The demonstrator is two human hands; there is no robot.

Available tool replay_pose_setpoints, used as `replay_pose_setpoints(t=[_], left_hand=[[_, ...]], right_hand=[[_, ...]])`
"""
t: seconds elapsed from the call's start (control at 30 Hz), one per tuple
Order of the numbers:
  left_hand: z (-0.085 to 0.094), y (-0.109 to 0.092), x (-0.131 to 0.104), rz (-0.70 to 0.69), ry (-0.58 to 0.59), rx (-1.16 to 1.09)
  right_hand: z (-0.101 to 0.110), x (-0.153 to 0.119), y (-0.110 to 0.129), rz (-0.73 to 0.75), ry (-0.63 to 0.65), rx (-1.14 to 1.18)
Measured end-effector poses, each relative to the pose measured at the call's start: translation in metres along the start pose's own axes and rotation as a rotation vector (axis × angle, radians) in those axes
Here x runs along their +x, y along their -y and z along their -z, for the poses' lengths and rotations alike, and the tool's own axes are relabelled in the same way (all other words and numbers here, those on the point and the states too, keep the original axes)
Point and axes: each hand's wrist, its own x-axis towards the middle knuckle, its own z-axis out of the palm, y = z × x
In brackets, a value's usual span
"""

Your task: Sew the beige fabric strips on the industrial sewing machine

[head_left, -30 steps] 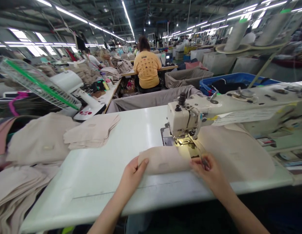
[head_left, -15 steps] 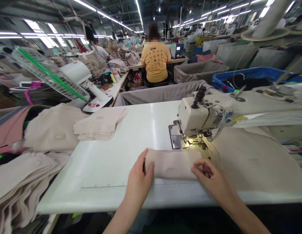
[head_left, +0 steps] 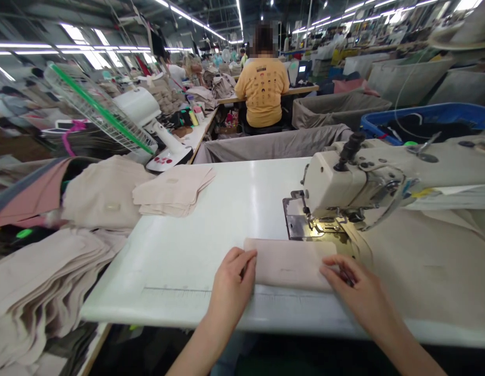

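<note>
Just on the near side of the sewing machine, below its lit needle plate, the folded beige fabric lies flat on the white table. The left hand pinches its left end, thumb and fingers close together; the right hand has its right end between thumb and forefinger, the other fingers curled over something dark that I cannot make out. Right of the needle plate, a narrow beige strip curves beside the machine, and a large beige panel fills the table there, running under the machine's arm, which hides part of it. Well left of the machine sit a small stack of beige pieces, a bulkier pile and drooping layers, with a fan behind. Beyond the machine stand a grey cloth-lined bin, a blue bin and a seated person in yellow.
</note>
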Motion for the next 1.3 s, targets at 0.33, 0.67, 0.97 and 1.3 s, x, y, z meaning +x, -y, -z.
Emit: replay_pose_setpoints(t=[0.33, 0.67, 0.97, 1.3], left_hand=[[-0.001, 0.007, 0.000, 0.025, -0.005, -0.010], [-0.001, 0.003, 0.004, 0.037, -0.001, -0.005], [-0.002, 0.004, 0.007, 0.040, 0.004, 0.024], [0.000, 0.000, 0.013, 0.049, 0.053, 0.075]], right_hand=[[0.000, -0.001, 0.004, -0.049, -0.029, -0.005], [0.000, -0.002, 0.011, -0.077, -0.029, -0.013], [0.002, 0.001, 0.008, -0.034, -0.015, -0.047], [0.001, 0.004, 0.004, -0.049, -0.025, -0.024]])
